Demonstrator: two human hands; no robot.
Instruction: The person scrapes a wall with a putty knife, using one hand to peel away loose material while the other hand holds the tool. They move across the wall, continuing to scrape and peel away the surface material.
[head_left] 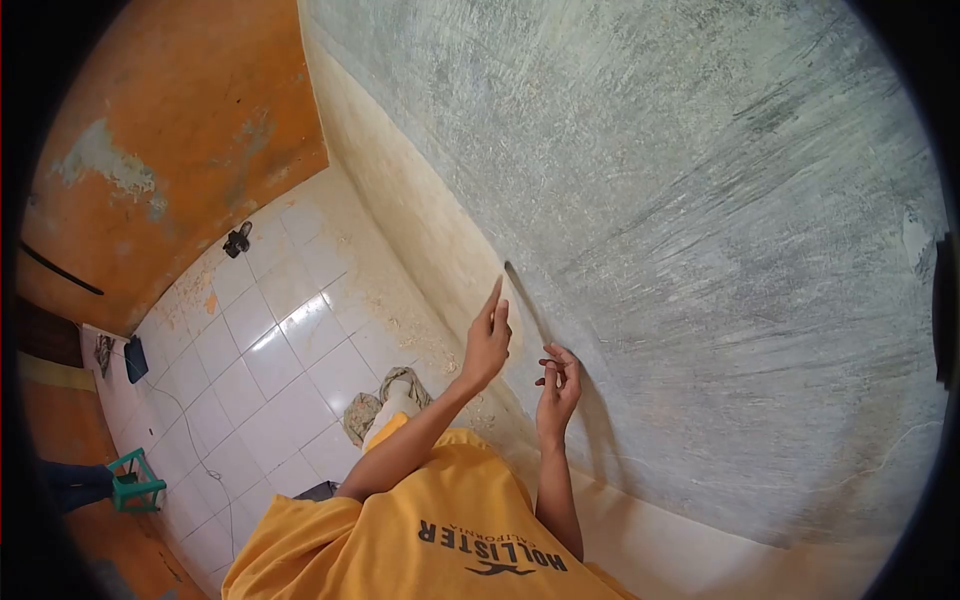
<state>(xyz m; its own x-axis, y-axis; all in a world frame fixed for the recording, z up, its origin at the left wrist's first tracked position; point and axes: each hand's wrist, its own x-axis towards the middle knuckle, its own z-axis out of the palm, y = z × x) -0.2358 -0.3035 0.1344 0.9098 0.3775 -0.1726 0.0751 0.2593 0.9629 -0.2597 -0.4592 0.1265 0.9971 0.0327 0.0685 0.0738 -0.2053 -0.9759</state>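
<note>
A long, thin dark strip (527,303), perhaps a scraper blade seen edge-on, lies slantwise against the grey wall surface (700,250). Its lower end meets the fingertips of my right hand (558,398), which are bent and appear to pinch it. To the left, my left hand (486,348) is raised with the index finger stretched toward the strip's upper end. The other left fingers are partly curled, and I see nothing held in them. Below the grey part runs a cream band of wall (430,220). The strip's exact kind cannot be made out.
Crumbs and dust lie on the tiled floor (240,390) along the wall foot. A crumpled cloth (362,415) is by my legs. Farther off are a green stool (136,482), a cable (190,430), a dark object (237,240) and a peeling orange wall (200,110).
</note>
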